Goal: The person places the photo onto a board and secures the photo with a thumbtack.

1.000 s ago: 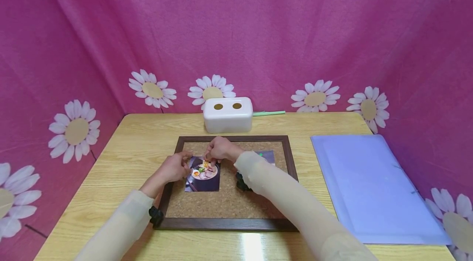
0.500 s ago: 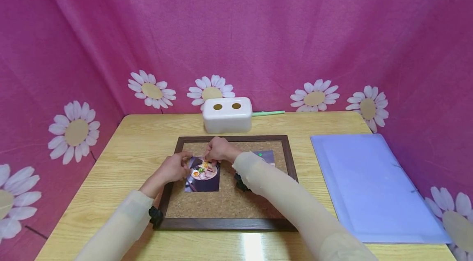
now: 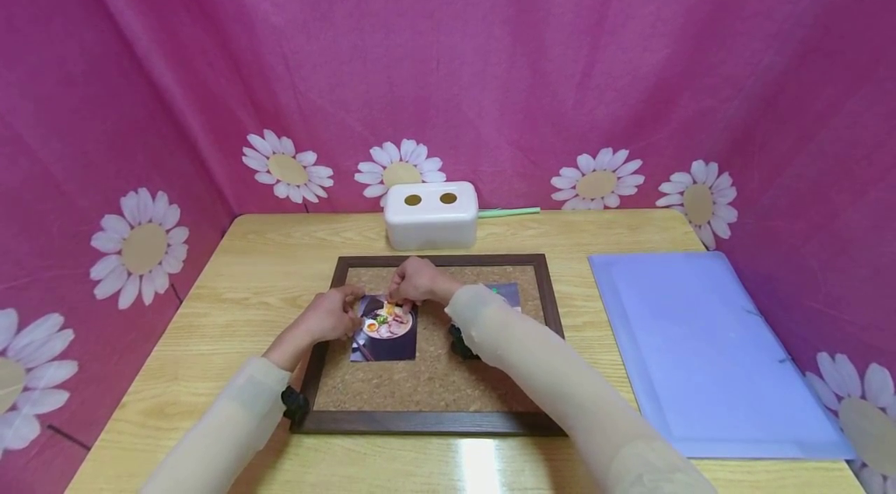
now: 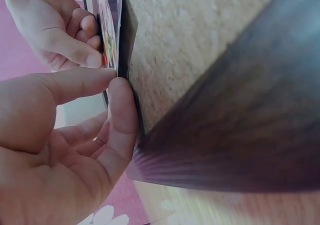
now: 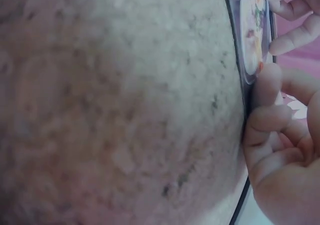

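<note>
A photo of a ramen bowl (image 3: 385,338) lies over the left half of a cork board (image 3: 413,389). My left hand (image 3: 333,315) pinches its left edge between thumb and finger; in the left wrist view that edge stands slightly off the cork. At the upper right corner of the photo, my right hand (image 3: 418,282) pinches the edge, thumb on the printed face. The right wrist view shows the other fingers of the right hand (image 5: 285,135) curled beside the cork. A second picture (image 3: 505,293) with a green dot is partly covered by my right sleeve.
The board has a dark brown frame (image 3: 434,422). Behind it stands a white box (image 3: 432,225) with two round holes, a green stick (image 3: 509,211) beside it. A bluish translucent sheet or folder (image 3: 714,354) lies on the wooden table (image 3: 231,307) at the right.
Both hands keep their places at the photo's upper edges. The right hand and forearm shift only very slightly; the photo stays where it was.
</note>
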A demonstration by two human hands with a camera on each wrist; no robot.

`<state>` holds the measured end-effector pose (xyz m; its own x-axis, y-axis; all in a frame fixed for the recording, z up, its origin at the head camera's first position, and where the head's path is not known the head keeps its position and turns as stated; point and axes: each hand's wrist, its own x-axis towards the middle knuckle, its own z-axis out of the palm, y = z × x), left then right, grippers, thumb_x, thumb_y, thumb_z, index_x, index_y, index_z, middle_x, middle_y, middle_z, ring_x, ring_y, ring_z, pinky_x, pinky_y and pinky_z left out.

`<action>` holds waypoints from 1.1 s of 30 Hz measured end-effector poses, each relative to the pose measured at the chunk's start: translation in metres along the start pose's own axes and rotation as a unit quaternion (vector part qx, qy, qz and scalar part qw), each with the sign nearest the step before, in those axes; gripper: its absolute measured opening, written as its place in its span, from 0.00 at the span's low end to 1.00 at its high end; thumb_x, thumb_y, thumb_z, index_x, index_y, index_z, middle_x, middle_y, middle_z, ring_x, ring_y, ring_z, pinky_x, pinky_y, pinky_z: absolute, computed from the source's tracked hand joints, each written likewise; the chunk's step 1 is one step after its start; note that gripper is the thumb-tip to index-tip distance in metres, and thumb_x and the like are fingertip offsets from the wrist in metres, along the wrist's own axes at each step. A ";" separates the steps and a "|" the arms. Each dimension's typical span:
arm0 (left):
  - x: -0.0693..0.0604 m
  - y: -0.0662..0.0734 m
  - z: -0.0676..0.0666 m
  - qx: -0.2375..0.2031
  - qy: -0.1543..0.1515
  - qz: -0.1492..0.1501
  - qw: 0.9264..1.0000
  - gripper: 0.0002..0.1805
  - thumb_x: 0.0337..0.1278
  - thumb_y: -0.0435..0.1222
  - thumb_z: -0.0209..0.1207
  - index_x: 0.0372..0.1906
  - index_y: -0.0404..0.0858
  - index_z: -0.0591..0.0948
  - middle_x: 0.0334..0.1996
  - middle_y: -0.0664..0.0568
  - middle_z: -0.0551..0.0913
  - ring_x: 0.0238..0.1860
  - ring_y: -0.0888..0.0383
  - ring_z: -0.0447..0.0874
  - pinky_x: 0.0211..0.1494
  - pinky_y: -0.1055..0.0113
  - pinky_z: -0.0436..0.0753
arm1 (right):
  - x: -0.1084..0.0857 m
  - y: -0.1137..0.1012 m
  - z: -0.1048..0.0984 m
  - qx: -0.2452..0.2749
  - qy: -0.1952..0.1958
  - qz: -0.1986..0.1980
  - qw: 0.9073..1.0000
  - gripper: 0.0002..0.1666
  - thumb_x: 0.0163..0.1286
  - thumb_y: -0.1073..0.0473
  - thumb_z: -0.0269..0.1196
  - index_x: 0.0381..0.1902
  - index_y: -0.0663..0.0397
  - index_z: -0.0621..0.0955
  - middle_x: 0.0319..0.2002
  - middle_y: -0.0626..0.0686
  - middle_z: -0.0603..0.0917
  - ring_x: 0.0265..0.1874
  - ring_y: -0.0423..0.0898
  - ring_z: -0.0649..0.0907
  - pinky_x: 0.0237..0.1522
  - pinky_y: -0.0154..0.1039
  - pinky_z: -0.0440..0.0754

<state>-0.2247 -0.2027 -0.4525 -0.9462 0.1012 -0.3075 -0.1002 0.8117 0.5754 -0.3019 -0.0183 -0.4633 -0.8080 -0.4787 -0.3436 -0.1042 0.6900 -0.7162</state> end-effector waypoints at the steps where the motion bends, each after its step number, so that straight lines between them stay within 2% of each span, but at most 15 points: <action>1: 0.000 0.000 0.000 0.003 -0.001 0.003 1.000 0.32 0.56 0.28 0.63 0.68 0.34 0.72 0.37 0.43 0.81 0.25 0.57 0.79 0.28 0.68 0.78 | -0.001 0.000 -0.001 0.005 -0.005 -0.003 1.000 0.11 0.67 0.60 0.67 0.23 0.51 0.82 0.17 0.46 0.80 0.16 0.38 0.81 0.19 0.30 0.71; 8: -0.004 0.000 -0.003 0.009 -0.007 0.015 1.000 0.33 0.56 0.29 0.65 0.68 0.33 0.71 0.29 0.49 0.78 0.24 0.58 0.78 0.28 0.67 0.78 | -0.009 0.005 -0.013 -0.008 -0.039 -0.037 0.999 0.08 0.70 0.60 0.62 0.30 0.54 0.83 0.21 0.47 0.82 0.20 0.39 0.83 0.24 0.31 0.77; 13: -0.004 -0.001 -0.008 -0.002 -0.007 0.027 1.000 0.31 0.55 0.27 0.62 0.66 0.32 0.73 0.30 0.48 0.78 0.25 0.58 0.76 0.29 0.67 0.77 | -0.018 0.012 -0.031 -0.023 -0.037 -0.049 0.998 0.07 0.70 0.60 0.61 0.33 0.55 0.83 0.28 0.51 0.85 0.24 0.42 0.85 0.27 0.33 0.81; 17: -0.005 0.000 -0.015 -0.012 -0.009 0.028 1.000 0.25 0.57 0.27 0.57 0.62 0.32 0.77 0.31 0.47 0.78 0.27 0.57 0.76 0.30 0.67 0.77 | -0.028 0.022 -0.048 -0.004 -0.028 -0.061 0.998 0.06 0.69 0.63 0.61 0.36 0.59 0.84 0.31 0.56 0.88 0.25 0.43 0.85 0.27 0.34 0.80; 21: -0.007 0.001 -0.022 -0.005 -0.001 0.040 0.999 0.18 0.61 0.29 0.56 0.55 0.31 0.80 0.33 0.45 0.81 0.30 0.56 0.79 0.32 0.67 0.78 | -0.043 0.032 -0.070 0.004 -0.007 -0.065 0.998 0.09 0.70 0.64 0.58 0.40 0.62 0.85 0.29 0.58 0.87 0.23 0.43 0.81 0.25 0.33 0.76; 24: -0.009 0.001 -0.030 0.012 0.008 0.058 0.998 0.15 0.62 0.31 0.57 0.52 0.29 0.81 0.33 0.44 0.83 0.31 0.55 0.82 0.34 0.65 0.78 | -0.055 0.039 -0.087 -0.019 0.012 -0.071 0.997 0.12 0.73 0.62 0.57 0.42 0.62 0.85 0.29 0.57 0.85 0.24 0.42 0.78 0.28 0.32 0.74; 28: -0.011 0.003 -0.040 0.033 0.015 0.068 0.997 0.14 0.65 0.34 0.58 0.50 0.30 0.83 0.33 0.44 0.85 0.31 0.55 0.82 0.35 0.65 0.77 | -0.070 0.052 -0.109 -0.063 0.043 -0.077 0.994 0.13 0.74 0.59 0.57 0.44 0.60 0.86 0.32 0.56 0.87 0.28 0.42 0.80 0.32 0.33 0.74; 33: -0.013 0.006 -0.052 0.051 0.021 0.075 0.996 0.15 0.69 0.39 0.57 0.49 0.32 0.84 0.35 0.43 0.86 0.33 0.55 0.79 0.34 0.65 0.74 | -0.092 0.067 -0.130 -0.081 0.070 -0.082 0.991 0.12 0.74 0.58 0.57 0.43 0.57 0.86 0.35 0.57 0.88 0.30 0.43 0.83 0.31 0.33 0.75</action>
<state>-0.2287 -0.2293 -0.4061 -0.9601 0.2034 -0.1917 0.0728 0.8441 0.5312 -0.3101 0.1423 -0.4015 -0.8439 -0.5193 -0.1346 -0.3236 0.6929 -0.6443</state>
